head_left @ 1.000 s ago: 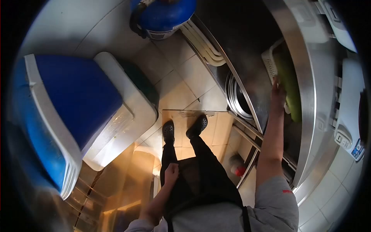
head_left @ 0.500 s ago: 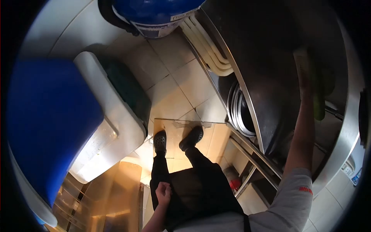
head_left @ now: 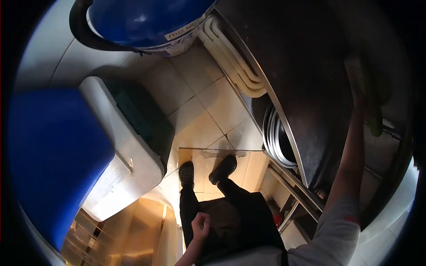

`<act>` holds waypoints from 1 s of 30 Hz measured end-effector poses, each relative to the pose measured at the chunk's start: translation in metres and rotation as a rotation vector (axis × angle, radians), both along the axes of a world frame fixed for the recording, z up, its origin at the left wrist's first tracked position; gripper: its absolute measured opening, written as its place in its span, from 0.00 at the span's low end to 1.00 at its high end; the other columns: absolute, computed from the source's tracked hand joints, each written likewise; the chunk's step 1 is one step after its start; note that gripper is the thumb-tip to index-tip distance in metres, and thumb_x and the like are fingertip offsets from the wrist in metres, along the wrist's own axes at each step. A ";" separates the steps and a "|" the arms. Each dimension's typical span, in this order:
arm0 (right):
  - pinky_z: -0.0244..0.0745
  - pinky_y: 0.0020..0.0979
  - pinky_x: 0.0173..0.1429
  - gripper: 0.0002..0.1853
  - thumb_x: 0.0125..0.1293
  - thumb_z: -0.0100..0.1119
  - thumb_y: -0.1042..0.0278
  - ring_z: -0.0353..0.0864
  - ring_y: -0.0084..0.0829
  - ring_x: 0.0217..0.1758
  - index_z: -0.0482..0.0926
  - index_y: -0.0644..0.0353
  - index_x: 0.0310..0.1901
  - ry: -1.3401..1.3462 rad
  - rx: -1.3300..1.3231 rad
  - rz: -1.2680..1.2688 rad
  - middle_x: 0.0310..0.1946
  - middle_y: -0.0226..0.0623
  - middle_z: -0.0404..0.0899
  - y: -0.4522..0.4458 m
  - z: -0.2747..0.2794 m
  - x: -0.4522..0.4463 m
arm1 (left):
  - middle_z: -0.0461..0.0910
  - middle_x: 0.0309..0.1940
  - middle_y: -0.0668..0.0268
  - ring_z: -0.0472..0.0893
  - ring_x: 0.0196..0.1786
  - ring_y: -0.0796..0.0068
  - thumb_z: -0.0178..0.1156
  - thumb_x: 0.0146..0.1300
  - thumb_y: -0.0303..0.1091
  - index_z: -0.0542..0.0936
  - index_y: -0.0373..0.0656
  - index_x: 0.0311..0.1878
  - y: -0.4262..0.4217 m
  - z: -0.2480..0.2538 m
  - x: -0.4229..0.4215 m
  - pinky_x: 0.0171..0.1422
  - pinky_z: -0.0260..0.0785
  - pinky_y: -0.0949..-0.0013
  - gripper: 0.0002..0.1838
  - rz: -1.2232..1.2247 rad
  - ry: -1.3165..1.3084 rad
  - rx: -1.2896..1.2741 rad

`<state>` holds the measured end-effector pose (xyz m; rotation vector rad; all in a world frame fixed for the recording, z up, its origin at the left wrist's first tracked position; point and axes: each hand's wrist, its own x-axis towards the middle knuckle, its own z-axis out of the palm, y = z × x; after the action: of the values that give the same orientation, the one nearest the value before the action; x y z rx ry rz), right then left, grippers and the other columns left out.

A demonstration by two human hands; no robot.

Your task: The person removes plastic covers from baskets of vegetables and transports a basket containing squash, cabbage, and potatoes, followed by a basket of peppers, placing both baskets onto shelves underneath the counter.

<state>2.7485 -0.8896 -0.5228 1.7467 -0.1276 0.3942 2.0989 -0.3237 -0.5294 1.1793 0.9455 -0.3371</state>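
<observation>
My left hand (head_left: 201,225) hangs loosely curled in front of my dark apron (head_left: 228,221), with nothing showing in its fingers. My right arm stretches away into a dark shelf space on the right. There, my right hand (head_left: 357,98) is in deep shadow, beside a pale flat-sided object (head_left: 353,73) and a long greenish object (head_left: 375,108). Its fingers do not show clearly, and whether it grips either object is hidden by the dark.
A blue bucket (head_left: 146,22) with a black handle stands ahead. A white bin (head_left: 124,150) and a large blue surface (head_left: 57,146) are on the left. Stacked round metal pans (head_left: 276,137) and cream curved pieces (head_left: 230,62) sit under the dark metal counter (head_left: 293,66).
My view has tilted, so the bucket, bin and floor sit lower in it. My right arm stays stretched toward the dark shelf. The left hand remains curled near my apron.
</observation>
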 end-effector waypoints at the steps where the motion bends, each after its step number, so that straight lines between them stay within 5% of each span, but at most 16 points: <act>1: 0.68 0.35 0.55 0.22 0.65 0.46 0.56 0.74 0.37 0.52 0.70 0.62 0.55 -0.043 -0.033 -0.023 0.49 0.47 0.73 -0.007 -0.002 0.000 | 0.69 0.23 0.71 0.68 0.26 0.88 0.51 0.57 0.24 0.71 0.39 0.32 0.000 -0.005 0.003 0.30 0.61 0.81 0.01 -0.022 -0.009 0.016; 3: 0.70 0.36 0.50 0.19 0.64 0.46 0.58 0.76 0.38 0.45 0.72 0.62 0.50 0.011 0.224 0.201 0.43 0.47 0.75 0.026 0.016 -0.019 | 0.69 0.23 0.70 0.69 0.25 0.85 0.51 0.57 0.25 0.71 0.38 0.31 0.000 -0.001 0.010 0.31 0.63 0.80 0.01 0.032 -0.021 0.010; 5: 0.72 0.37 0.48 0.17 0.63 0.47 0.59 0.77 0.39 0.42 0.74 0.62 0.47 -0.023 0.062 0.275 0.40 0.46 0.76 0.020 0.016 -0.017 | 0.69 0.23 0.69 0.70 0.26 0.84 0.51 0.56 0.25 0.70 0.38 0.31 0.002 0.000 0.016 0.31 0.64 0.80 0.02 0.067 0.004 -0.020; 6: 0.71 0.38 0.48 0.17 0.63 0.48 0.58 0.77 0.39 0.43 0.75 0.61 0.46 -0.084 -0.221 0.235 0.40 0.45 0.76 -0.016 -0.012 0.004 | 0.69 0.23 0.69 0.70 0.24 0.84 0.49 0.56 0.24 0.70 0.38 0.31 0.002 -0.001 0.016 0.28 0.63 0.80 0.01 0.037 -0.005 0.006; 8: 0.72 0.39 0.48 0.16 0.62 0.49 0.58 0.77 0.40 0.42 0.76 0.61 0.44 -0.036 -0.223 0.289 0.39 0.44 0.77 -0.013 -0.005 0.009 | 0.69 0.23 0.69 0.70 0.23 0.84 0.49 0.56 0.24 0.70 0.38 0.31 0.003 -0.005 0.009 0.27 0.62 0.80 0.01 0.020 -0.046 0.046; 10: 0.73 0.40 0.45 0.15 0.62 0.50 0.57 0.78 0.42 0.40 0.76 0.60 0.42 0.158 0.345 0.475 0.36 0.42 0.78 0.018 0.029 0.017 | 0.68 0.23 0.69 0.69 0.23 0.85 0.49 0.56 0.24 0.70 0.39 0.31 0.005 -0.009 0.011 0.27 0.61 0.81 0.01 0.032 -0.072 0.052; 15: 0.73 0.40 0.44 0.15 0.61 0.50 0.58 0.79 0.42 0.39 0.77 0.60 0.41 0.184 0.409 0.610 0.34 0.42 0.78 0.046 0.043 0.010 | 0.68 0.22 0.69 0.68 0.24 0.85 0.48 0.56 0.23 0.70 0.38 0.31 0.011 -0.001 0.019 0.29 0.60 0.81 0.01 0.111 -0.044 0.018; 17: 0.72 0.38 0.47 0.15 0.63 0.47 0.61 0.77 0.41 0.42 0.74 0.60 0.45 0.265 0.388 0.365 0.38 0.43 0.77 0.061 0.054 0.001 | 0.68 0.22 0.70 0.68 0.24 0.85 0.49 0.56 0.23 0.70 0.38 0.31 0.009 -0.014 0.020 0.29 0.60 0.81 0.01 0.059 -0.115 0.088; 19: 0.68 0.36 0.54 0.17 0.65 0.42 0.66 0.74 0.39 0.50 0.69 0.61 0.53 0.412 0.321 -0.184 0.47 0.45 0.73 0.075 0.065 -0.017 | 0.69 0.22 0.70 0.68 0.24 0.85 0.49 0.57 0.24 0.70 0.39 0.31 0.008 -0.021 0.021 0.30 0.60 0.81 0.01 0.037 -0.122 0.100; 22: 0.67 0.36 0.56 0.17 0.66 0.41 0.66 0.73 0.39 0.50 0.68 0.61 0.55 0.324 0.514 -0.226 0.48 0.45 0.72 0.086 0.075 -0.058 | 0.69 0.21 0.71 0.68 0.24 0.85 0.51 0.58 0.27 0.70 0.40 0.32 0.002 -0.035 0.039 0.29 0.61 0.81 0.02 0.100 -0.083 0.035; 25: 0.70 0.38 0.52 0.14 0.63 0.48 0.60 0.76 0.39 0.47 0.76 0.59 0.44 0.210 0.302 0.376 0.42 0.46 0.76 0.028 0.055 -0.062 | 0.70 0.21 0.70 0.69 0.23 0.84 0.52 0.59 0.30 0.70 0.41 0.33 -0.007 -0.045 0.055 0.28 0.62 0.80 0.04 0.201 -0.089 -0.092; 28: 0.68 0.38 0.54 0.13 0.63 0.47 0.63 0.75 0.40 0.48 0.75 0.59 0.45 0.069 0.775 0.594 0.43 0.42 0.76 0.088 0.065 -0.058 | 0.70 0.21 0.70 0.69 0.22 0.83 0.51 0.60 0.32 0.71 0.41 0.33 -0.013 -0.047 0.072 0.27 0.62 0.80 0.05 0.223 -0.095 -0.224; 30: 0.66 0.38 0.56 0.16 0.63 0.47 0.65 0.73 0.42 0.50 0.70 0.60 0.52 0.224 0.861 0.312 0.46 0.43 0.74 0.140 0.066 -0.051 | 0.70 0.21 0.69 0.69 0.22 0.82 0.51 0.61 0.32 0.71 0.41 0.34 -0.019 -0.050 0.082 0.27 0.63 0.79 0.05 0.203 -0.115 -0.239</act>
<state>2.6977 -0.7493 -0.4564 2.6633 0.1690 0.3917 2.1809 -0.3423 -0.5792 0.8676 0.8887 -0.2102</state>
